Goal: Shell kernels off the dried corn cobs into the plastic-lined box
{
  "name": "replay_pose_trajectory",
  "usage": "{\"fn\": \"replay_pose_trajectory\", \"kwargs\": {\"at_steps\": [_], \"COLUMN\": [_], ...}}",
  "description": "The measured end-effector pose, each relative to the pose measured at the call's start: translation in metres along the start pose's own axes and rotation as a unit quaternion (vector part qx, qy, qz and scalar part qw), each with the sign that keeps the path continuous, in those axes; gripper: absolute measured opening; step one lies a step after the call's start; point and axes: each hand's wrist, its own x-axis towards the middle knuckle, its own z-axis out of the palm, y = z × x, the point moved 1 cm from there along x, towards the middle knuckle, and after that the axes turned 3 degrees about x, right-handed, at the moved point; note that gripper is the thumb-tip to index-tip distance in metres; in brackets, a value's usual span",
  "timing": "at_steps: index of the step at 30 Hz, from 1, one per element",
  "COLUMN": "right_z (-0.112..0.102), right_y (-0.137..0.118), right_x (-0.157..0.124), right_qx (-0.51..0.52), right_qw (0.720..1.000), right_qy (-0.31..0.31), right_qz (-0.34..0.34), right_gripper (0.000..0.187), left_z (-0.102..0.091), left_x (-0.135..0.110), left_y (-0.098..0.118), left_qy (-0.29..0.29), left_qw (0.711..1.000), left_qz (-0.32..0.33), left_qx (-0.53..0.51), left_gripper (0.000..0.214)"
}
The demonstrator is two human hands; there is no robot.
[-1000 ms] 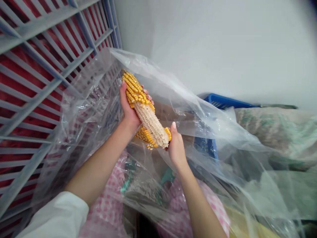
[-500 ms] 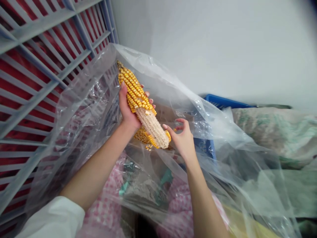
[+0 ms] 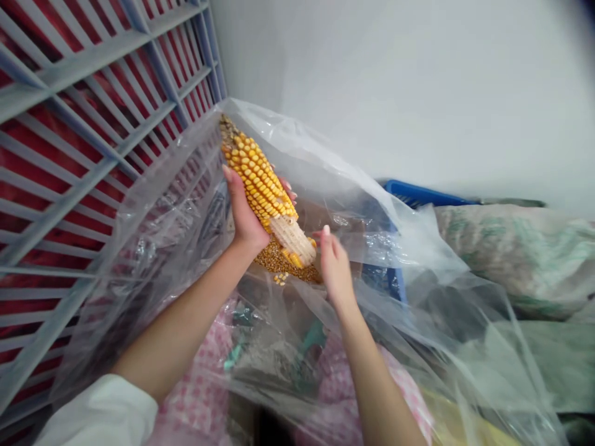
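My left hand [image 3: 246, 214] is wrapped round a yellow corn cob [image 3: 260, 179], held at a slant. Kernels cover its upper part, up to a dark, dried tip; the lower end is mostly bare and pale, with a few kernels left on its edge. At that bare end is my right hand [image 3: 335, 263], thumb raised and apart from the cob. Its fingers are partly hidden, and I cannot tell whether they touch the cob. Beneath, loose corn kernels [image 3: 274, 259] lie heaped inside a clear plastic bag [image 3: 334, 158].
A grey-blue slatted crate [image 3: 88, 148] with red behind its slats stands at left. A white wall [image 3: 395, 80] rises behind. A blue basket [image 3: 425, 193] and a whitish woven sack [image 3: 515, 248] lie at right. Pink checked cloth [image 3: 198, 378] shows through the plastic below.
My right hand has moved slightly left and turned, its thumb now upright. The cob has rotated in my left hand and shifted slightly; more of the kernel heap shows below it.
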Motion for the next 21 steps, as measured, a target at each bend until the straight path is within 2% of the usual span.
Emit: {"fn": "replay_pose_trajectory", "kwargs": {"at_steps": [1,2,3,5,7,9,11,13,15,19,21], "right_z": [-0.003,-0.006,-0.006,-0.006,-0.004,-0.005,-0.009,-0.013,-0.013,-0.007,-0.004], "right_y": [-0.004,-0.008,-0.011,-0.015,-0.015,-0.015,-0.015,-0.017,-0.018,-0.016,-0.015], "right_x": [-0.002,-0.004,-0.006,-0.009,-0.010,-0.009,-0.007,-0.006,-0.007,-0.011,-0.012], "right_qx": [-0.070,-0.131,-0.176,-0.207,-0.192,-0.147,-0.101,-0.083,-0.111,-0.246,-0.278], "right_qw": [0.991,0.971,0.952,0.940,0.950,0.968,0.982,0.983,0.976,0.941,0.926], "right_qy": [0.071,0.110,0.116,0.061,0.006,-0.018,0.002,0.039,0.049,0.001,-0.017], "right_qz": [-0.092,-0.167,-0.220,-0.264,-0.247,-0.201,-0.162,-0.159,-0.183,-0.232,-0.254], "right_gripper": [0.048,0.044,0.041,0.036,0.031,0.026,0.025,0.025,0.026,0.026,0.026], "left_z": [-0.001,-0.002,-0.002,0.000,0.003,0.005,0.006,0.006,0.006,0.007,0.008], "left_x": [-0.001,-0.002,-0.003,-0.008,-0.012,-0.014,-0.015,-0.014,-0.015,-0.018,-0.020], "left_y": [-0.003,-0.006,-0.010,-0.016,-0.020,-0.021,-0.020,-0.019,-0.019,-0.023,-0.024], "left_qy": [-0.003,-0.006,-0.008,-0.017,-0.025,-0.028,-0.022,-0.014,-0.016,-0.056,-0.067], "left_qw": [1.000,1.000,1.000,0.999,0.998,0.997,0.996,0.996,0.994,0.992,0.990], "left_qz": [0.008,0.012,0.010,-0.014,-0.052,-0.076,-0.084,-0.088,-0.098,-0.114,-0.124], "left_qx": [0.006,0.014,0.021,0.025,0.015,0.008,0.014,0.028,0.036,0.011,-0.006], "left_gripper": [0.057,0.055,0.053,0.050,0.049,0.049,0.049,0.051,0.052,0.049,0.048]}}
